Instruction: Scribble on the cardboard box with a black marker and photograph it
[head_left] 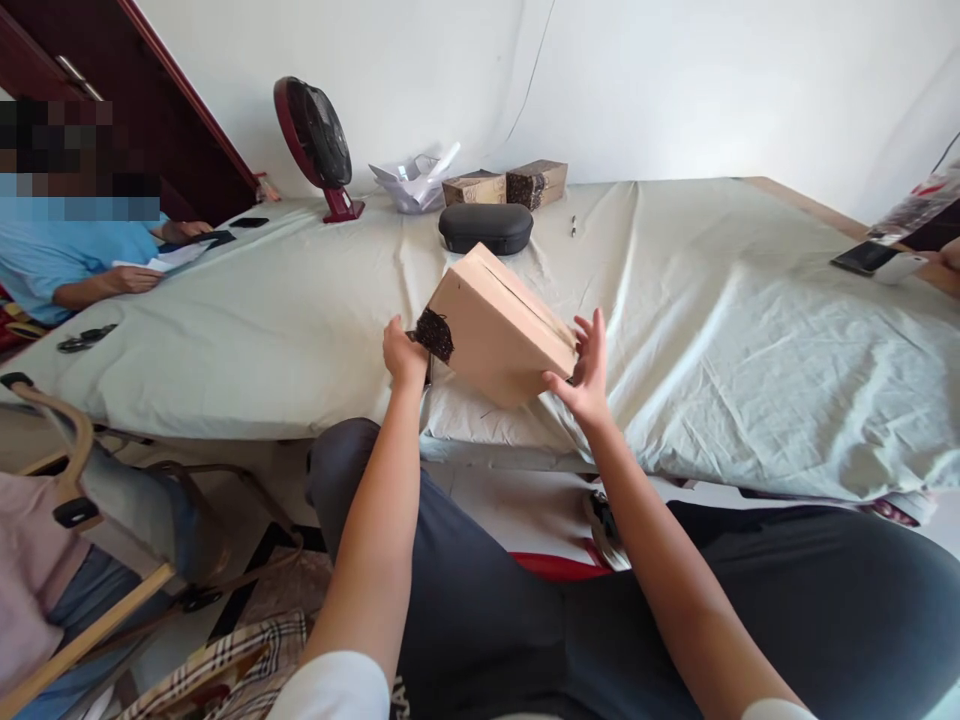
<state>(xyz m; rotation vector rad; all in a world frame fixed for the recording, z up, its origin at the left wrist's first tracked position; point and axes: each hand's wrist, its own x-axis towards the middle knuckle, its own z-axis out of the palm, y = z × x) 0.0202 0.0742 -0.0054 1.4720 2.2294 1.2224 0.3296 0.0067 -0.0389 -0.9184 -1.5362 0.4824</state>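
Tilted between my two hands is a brown cardboard box [504,335], above the front part of a cloth-covered table [675,330]. A black patch of dark material [435,334] shows at the box's left corner. My left hand [405,350] is closed at that corner, on the black material. On the other side, my right hand [585,372] has its fingers spread, with thumb and fingertips at the box's right end. Behind the box lies a black oval case [486,229].
Toward the wall stand two small boxes [536,184], a clear plastic bag [412,187] and a fan [319,140]. A person in blue [90,250] sits at the left holding papers. A phone [862,257] lies right, near another person's hand. A chair [135,480] is at lower left.
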